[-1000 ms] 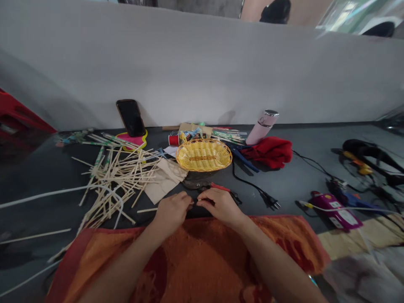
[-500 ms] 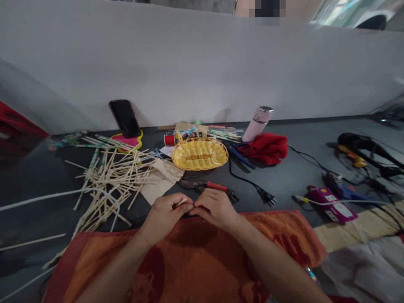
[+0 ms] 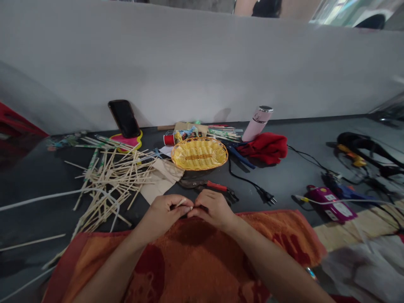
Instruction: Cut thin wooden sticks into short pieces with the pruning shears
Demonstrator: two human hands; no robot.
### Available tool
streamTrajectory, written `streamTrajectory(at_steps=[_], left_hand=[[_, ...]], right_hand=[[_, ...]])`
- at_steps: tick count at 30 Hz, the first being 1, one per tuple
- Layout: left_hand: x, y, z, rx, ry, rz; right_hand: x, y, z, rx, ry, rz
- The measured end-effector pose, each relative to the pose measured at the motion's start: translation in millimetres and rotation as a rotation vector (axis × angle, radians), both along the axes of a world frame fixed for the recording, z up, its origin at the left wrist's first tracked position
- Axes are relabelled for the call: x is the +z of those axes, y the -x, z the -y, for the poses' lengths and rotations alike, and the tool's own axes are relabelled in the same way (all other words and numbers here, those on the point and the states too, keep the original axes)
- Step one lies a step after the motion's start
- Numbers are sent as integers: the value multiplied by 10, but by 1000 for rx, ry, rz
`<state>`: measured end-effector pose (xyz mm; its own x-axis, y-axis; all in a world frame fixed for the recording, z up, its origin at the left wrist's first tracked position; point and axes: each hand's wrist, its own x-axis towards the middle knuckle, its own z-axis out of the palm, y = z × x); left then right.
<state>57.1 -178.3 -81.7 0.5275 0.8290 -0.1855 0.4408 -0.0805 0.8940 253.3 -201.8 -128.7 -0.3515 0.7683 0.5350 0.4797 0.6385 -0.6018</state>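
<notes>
My left hand point(image 3: 167, 212) is closed in a pinch on a thin pale wooden stick point(image 3: 180, 202), of which only a short piece shows between the fingers. Fingertip to fingertip with it, my right hand point(image 3: 214, 210) is also pinched; a tiny pale end is visible where the two meet, but what the right fingers hold is hidden. Both hands are above the far edge of an orange-red towel point(image 3: 195, 261). Just beyond them lie red-handled pruning shears point(image 3: 216, 185), and behind those a yellow woven basket point(image 3: 199, 158).
Loose sticks point(image 3: 113, 181) are heaped at the left beside brown cardboard point(image 3: 158, 185). A phone point(image 3: 124, 118) leans on the wall. A pink bottle point(image 3: 257, 123) stands behind a red cloth point(image 3: 267, 148). A plug point(image 3: 268, 197) and purple device point(image 3: 333, 205) lie right.
My hands stay nearly in place, with only a slight shift of the fingers. A little more of the pale stick shows in my left hand. The things around have not moved.
</notes>
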Motion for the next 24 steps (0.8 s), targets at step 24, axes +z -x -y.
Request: streamTrajectory(at_steps=[24], left_hand=[[-86, -4, -16, 141, 10, 136]], right_hand=[[68, 68, 36, 35, 151, -322]])
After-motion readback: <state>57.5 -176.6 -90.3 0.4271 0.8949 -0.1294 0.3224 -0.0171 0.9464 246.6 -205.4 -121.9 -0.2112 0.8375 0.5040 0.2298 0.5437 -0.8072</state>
